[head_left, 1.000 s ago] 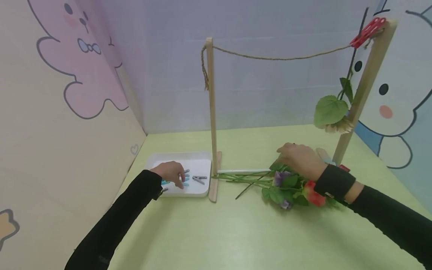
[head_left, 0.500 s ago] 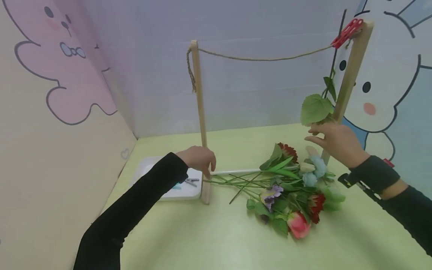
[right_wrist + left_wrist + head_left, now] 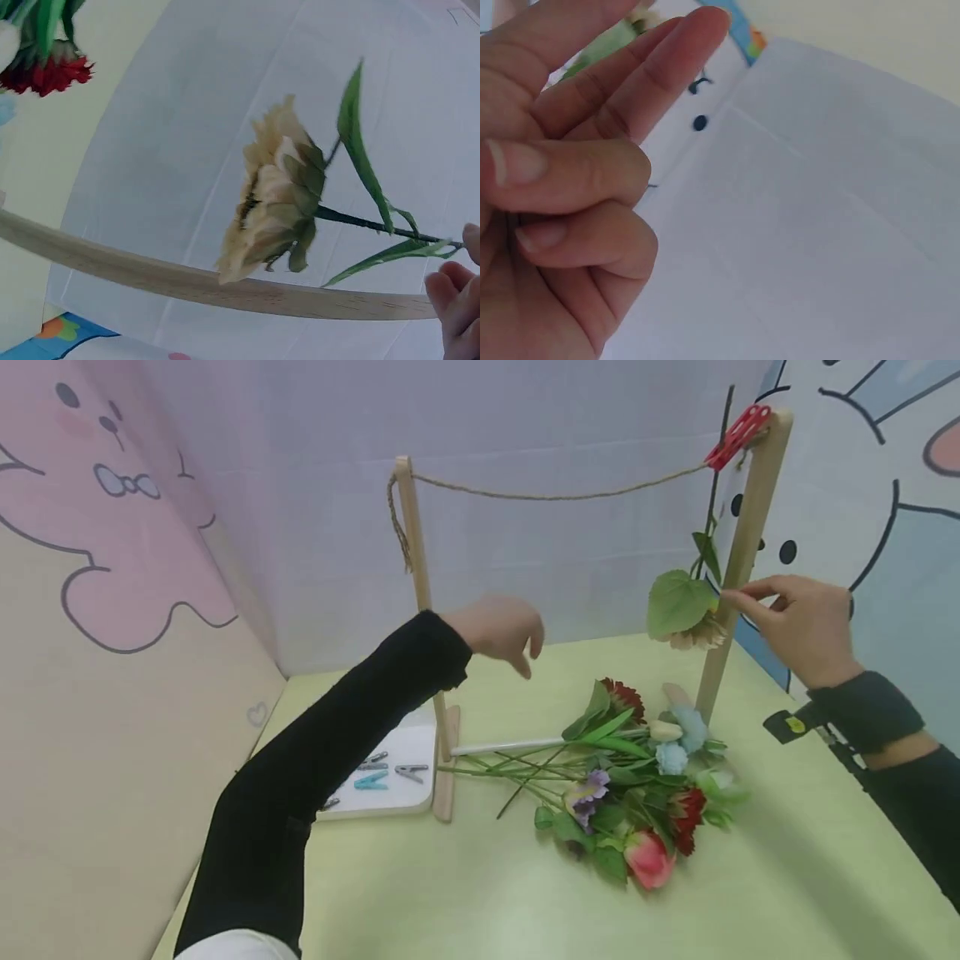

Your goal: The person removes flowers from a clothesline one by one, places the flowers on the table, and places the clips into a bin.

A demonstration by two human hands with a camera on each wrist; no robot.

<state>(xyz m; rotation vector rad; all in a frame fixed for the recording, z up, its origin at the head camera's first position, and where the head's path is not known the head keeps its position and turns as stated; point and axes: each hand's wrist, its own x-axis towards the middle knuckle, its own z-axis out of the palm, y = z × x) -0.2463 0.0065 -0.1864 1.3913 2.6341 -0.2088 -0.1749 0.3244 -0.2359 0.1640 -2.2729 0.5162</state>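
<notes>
My right hand (image 3: 806, 622) is raised by the right wooden post (image 3: 742, 543), its thumb and forefinger brought together at the edge of a cream flower (image 3: 699, 635). That flower hangs head down, its stem caught in red clothespins (image 3: 738, 437) on a twine line (image 3: 555, 497). In the right wrist view the cream flower (image 3: 274, 202) and its stem show whole, fingertips overlapping the stem's end; I cannot tell whether they pinch it. My left hand (image 3: 498, 627) is in mid-air beyond the left post, fingers loosely curled, and in the left wrist view nothing shows in the left palm (image 3: 562, 180).
A white tray (image 3: 408, 739) with grey and blue clothespins (image 3: 371, 781) lies left, partly behind the left sleeve. Across the stand's base, by a white bar (image 3: 510, 746), lie several artificial flowers: a pink rose (image 3: 651, 860), a purple bloom (image 3: 588, 797), dark red and pale blue ones.
The left hand has risen from the tray and moved right past the left post. The right hand has gone from the flowers on the table up to the hanging cream flower. The view has shifted right.
</notes>
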